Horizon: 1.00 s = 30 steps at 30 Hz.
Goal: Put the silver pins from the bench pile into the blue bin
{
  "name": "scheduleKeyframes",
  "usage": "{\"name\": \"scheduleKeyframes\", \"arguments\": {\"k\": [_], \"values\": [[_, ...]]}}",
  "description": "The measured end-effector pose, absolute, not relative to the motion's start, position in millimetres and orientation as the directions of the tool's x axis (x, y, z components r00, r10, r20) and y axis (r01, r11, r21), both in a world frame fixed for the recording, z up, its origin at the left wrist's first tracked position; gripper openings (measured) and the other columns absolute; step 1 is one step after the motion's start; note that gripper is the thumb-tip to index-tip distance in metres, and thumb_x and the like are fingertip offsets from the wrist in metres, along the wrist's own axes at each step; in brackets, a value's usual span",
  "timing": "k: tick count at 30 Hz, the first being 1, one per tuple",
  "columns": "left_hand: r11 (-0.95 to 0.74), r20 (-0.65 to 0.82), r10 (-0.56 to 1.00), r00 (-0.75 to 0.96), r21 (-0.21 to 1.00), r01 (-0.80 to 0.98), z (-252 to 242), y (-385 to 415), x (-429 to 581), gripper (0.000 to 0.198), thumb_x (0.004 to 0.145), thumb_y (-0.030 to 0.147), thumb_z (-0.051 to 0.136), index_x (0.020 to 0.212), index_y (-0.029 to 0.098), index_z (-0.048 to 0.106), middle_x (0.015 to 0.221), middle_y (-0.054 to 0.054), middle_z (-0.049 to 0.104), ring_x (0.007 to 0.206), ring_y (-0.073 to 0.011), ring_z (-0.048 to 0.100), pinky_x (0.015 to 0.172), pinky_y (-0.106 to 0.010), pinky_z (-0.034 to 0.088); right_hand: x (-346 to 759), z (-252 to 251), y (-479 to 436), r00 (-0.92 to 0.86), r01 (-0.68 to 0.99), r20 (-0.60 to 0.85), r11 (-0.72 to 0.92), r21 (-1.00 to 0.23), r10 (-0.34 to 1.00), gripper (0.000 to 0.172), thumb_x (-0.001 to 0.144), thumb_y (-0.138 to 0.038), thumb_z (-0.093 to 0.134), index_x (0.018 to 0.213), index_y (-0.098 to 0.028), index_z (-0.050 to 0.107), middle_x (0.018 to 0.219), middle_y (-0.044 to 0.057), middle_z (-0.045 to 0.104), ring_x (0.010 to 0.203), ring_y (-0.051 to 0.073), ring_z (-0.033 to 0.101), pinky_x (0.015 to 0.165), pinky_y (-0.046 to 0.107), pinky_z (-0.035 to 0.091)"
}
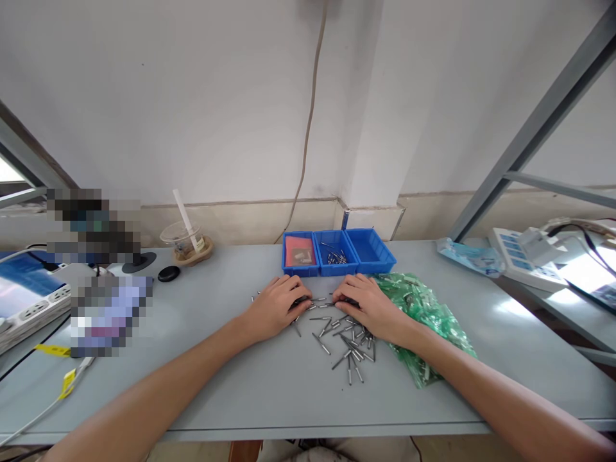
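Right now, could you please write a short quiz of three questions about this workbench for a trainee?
1. True or false: the metal pins lie loose on the grey table.
2. How many blue bins stand in a row behind the left hand and the right hand? A) two B) three C) five
3. Fill in the missing word: the green bag lies on the side of the ____ hand.

Key: 1 true; 2 B; 3 right.
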State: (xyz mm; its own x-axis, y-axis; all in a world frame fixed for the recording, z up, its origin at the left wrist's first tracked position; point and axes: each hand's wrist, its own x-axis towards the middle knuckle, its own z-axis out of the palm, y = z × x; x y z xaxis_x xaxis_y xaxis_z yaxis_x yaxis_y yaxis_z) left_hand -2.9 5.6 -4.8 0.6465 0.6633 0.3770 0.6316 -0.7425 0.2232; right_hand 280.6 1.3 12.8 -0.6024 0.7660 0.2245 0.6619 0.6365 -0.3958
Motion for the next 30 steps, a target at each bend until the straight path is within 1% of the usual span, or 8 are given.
{"name": "scheduleKeyframes", "arguments": {"k": [7,12,14,17,21,30], "values": [[-0.743,0.379,0.664,0.645,0.232,0.628,-7.1,6.8,-3.8,0.017,0.11,0.023,0.049,0.114,0.023,0.066,0.106,-0.004,0.064,0.096,-0.0207,0.059,0.089,-0.036,0.046,280.5,12.4,2.6,-0.575,0.661,0.241,0.618,-0.426,0.782,0.019,0.11,-0.033,0.05,0.109,-0.026,0.068,0.11,0.007,0.069,0.102,0.027,0.058,0.094,0.044,0.042],[-0.744,0.381,0.66,0.647,0.218,0.631,-8.8,7.7,-4.3,0.024,0.108,0.013,0.045,0.118,0.023,0.065,0.108,-0.004,0.064,0.096,-0.0209,0.058,0.088,-0.037,0.046,279.1,13.5,2.6,-0.542,0.67,0.278,0.608,-0.426,0.793,0.021,0.111,-0.035,0.048,0.111,-0.027,0.067,0.112,0.007,0.07,0.103,0.027,0.06,0.095,0.046,0.043],[-0.744,0.377,0.66,0.65,0.214,0.632,-8.9,7.9,-4.6,0.027,0.106,0.01,0.044,0.119,0.023,0.065,0.108,-0.004,0.064,0.096,-0.0211,0.058,0.087,-0.037,0.046,278.4,15.5,1.7,-0.515,0.67,0.298,0.594,-0.445,0.804,0.021,0.111,-0.036,0.047,0.109,-0.027,0.066,0.11,0.007,0.071,0.101,0.027,0.06,0.093,0.045,0.045],[-0.746,0.373,0.658,0.653,0.214,0.63,-8.7,7.9,-4.9,0.031,0.104,0.007,0.043,0.12,0.024,0.064,0.11,-0.004,0.064,0.098,-0.0214,0.058,0.088,-0.037,0.046,278.1,17.8,0.7,-0.458,0.652,0.318,0.557,-0.514,0.83,0.02,0.11,-0.037,0.047,0.105,-0.027,0.063,0.105,0.006,0.07,0.098,0.026,0.06,0.087,0.042,0.048],[-0.746,0.383,0.66,0.647,0.225,0.627,-6.5,6.5,-4.1,0.027,0.105,0.009,0.044,0.115,0.023,0.065,0.109,-0.005,0.065,0.096,-0.0214,0.059,0.086,-0.037,0.046,278.5,17.8,0.4,-0.381,0.624,0.329,0.503,-0.598,0.864,0.018,0.108,-0.038,0.049,0.101,-0.027,0.061,0.101,0.006,0.068,0.091,0.025,0.062,0.077,0.038,0.05],[-0.74,0.384,0.668,0.638,0.249,0.625,-3.3,5.0,-2.4,0.02,0.104,0.01,0.045,0.099,0.021,0.061,0.102,-0.003,0.064,0.09,-0.0201,0.056,0.083,-0.036,0.045,277.5,18.5,-0.8,-0.357,0.612,0.313,0.474,-0.633,0.88,0.017,0.107,-0.038,0.051,0.1,-0.026,0.06,0.097,0.005,0.067,0.084,0.023,0.061,0.072,0.035,0.048]]}}
